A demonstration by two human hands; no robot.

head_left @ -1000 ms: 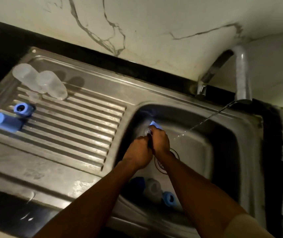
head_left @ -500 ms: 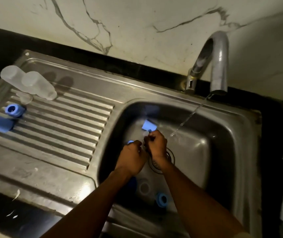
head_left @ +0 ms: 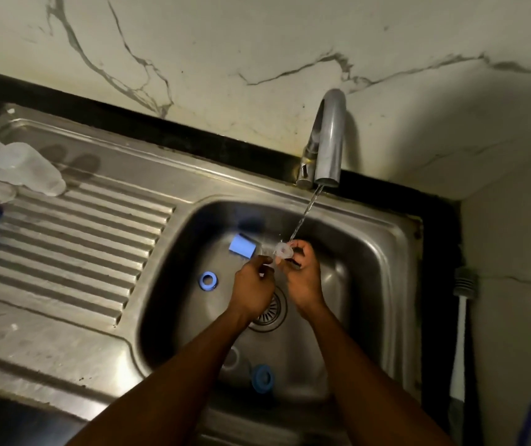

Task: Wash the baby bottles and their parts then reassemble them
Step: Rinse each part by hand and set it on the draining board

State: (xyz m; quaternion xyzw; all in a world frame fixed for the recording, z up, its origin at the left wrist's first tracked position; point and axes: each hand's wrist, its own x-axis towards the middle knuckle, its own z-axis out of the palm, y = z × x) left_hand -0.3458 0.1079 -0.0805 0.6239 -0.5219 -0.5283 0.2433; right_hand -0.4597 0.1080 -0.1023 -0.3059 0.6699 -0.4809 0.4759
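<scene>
Rinse under way: clear teat in the tap stream over the sink basin.

I read the right hand (head_left: 302, 272) with its grip pinched on the clear teat (head_left: 284, 251), which it holds in the water falling from the tap (head_left: 326, 140) above the sink (head_left: 386, 252). The left hand (head_left: 252, 286) has its grip curled on the blue-ended bottle (head_left: 242, 247), just beside the teat; blur leaves the exact contact uncertain. In my judgement the teat is light, soft and slippery when wet, so it is best taken by its thick base flange, not the tip. The bottle looks light and rigid and is best held round the barrel. A blue ring (head_left: 207, 280) and a second blue ring (head_left: 262, 378) lie in the basin. Two clear bottles (head_left: 29, 170) lie on the drainer (head_left: 80, 236).
</scene>
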